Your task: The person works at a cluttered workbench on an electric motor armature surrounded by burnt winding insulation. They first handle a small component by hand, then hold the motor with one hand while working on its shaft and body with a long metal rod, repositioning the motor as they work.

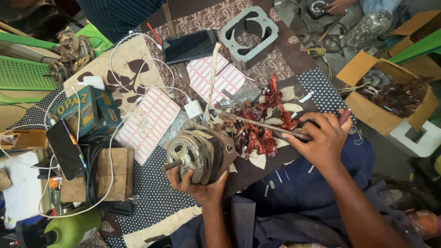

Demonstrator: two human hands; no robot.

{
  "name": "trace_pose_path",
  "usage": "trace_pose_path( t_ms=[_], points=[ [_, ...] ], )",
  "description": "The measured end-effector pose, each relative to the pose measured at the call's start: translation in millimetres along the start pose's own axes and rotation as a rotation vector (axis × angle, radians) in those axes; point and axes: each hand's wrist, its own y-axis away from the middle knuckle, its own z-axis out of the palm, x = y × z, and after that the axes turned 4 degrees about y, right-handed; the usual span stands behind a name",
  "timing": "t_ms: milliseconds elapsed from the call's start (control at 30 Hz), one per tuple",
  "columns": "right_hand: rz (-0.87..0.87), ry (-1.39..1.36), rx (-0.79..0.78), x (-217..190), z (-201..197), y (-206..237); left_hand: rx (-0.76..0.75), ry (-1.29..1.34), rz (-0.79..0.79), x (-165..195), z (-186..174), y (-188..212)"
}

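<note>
The left hand [202,183] cups the grey round metal motor [197,154] from below, grip closed around it; the right hand [321,140], fingers clamped, holds a long metal rod [257,124] across tangled red copper wire [259,131].

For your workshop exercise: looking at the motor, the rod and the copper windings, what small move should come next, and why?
Probably lever the metal rod further under the reddish copper windings. The right hand holds the rod with its tip at the motor, which the left hand steadies, and windings hang half out.
</note>
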Motion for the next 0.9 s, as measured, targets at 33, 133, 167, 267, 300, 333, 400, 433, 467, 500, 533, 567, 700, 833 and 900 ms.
trace_pose_path(
  t_ms=[33, 133, 167, 267, 300, 333, 400, 433, 467, 500, 533, 567, 700, 833, 900],
  points=[
    [0.001, 0.001, 0.002, -0.3, -0.2, -0.1, 0.006, -0.004, 0.006, 0.0, 0.4, -0.4],
    [0.0, 0.003, 0.008, -0.9, -0.5, -0.3, 0.019, -0.016, 0.016, -0.3, 1.6, -1.3],
    [-0.003, 0.002, 0.012, -0.9, -0.5, -0.5, 0.022, -0.02, 0.016, -0.6, 1.5, -1.2],
    [0.001, 0.003, 0.004, -0.8, -1.0, -0.2, 0.018, -0.008, 0.01, -1.6, 1.1, 0.1],
    [0.005, 0.004, -0.002, -0.9, -1.1, -0.1, 0.015, 0.0, 0.008, -2.2, 0.7, 0.8],
    [0.002, 0.011, 0.0, -1.0, -0.9, 0.1, 0.007, -0.012, 0.008, -3.0, 0.0, 1.6],
    [-0.004, 0.024, 0.003, -0.6, -0.6, -0.4, -0.007, -0.037, 0.006, -4.1, -1.1, 3.2],
    [-0.004, 0.025, 0.004, -0.7, -0.3, -0.6, -0.007, -0.037, 0.006, -5.0, -0.9, 3.7],
    [-0.004, 0.026, 0.003, -1.0, -0.2, -0.4, -0.006, -0.036, 0.005, -5.6, -1.0, 4.4],
    [-0.003, 0.026, 0.003, -0.9, -0.3, -0.4, -0.007, -0.036, 0.004, -5.9, -0.9, 4.9],
    [-0.004, 0.027, 0.003, -0.7, -0.4, -0.4, 0.001, -0.024, 0.003, -6.3, -0.6, 5.3],
    [-0.005, 0.027, 0.002, -0.4, -0.5, -0.4, 0.008, -0.012, 0.002, -6.6, -0.5, 5.5],
    [-0.003, 0.031, 0.005, -0.7, -0.5, -0.2, 0.025, 0.012, 0.002, -6.3, 0.8, 4.3],
    [-0.006, 0.016, 0.012, -0.9, -0.3, -0.2, 0.02, -0.012, 0.016, -4.5, -0.1, 2.7],
    [-0.016, 0.024, 0.025, -1.0, 0.0, -0.2, 0.018, -0.011, 0.008, -3.7, -0.9, 2.6]
  ],
)
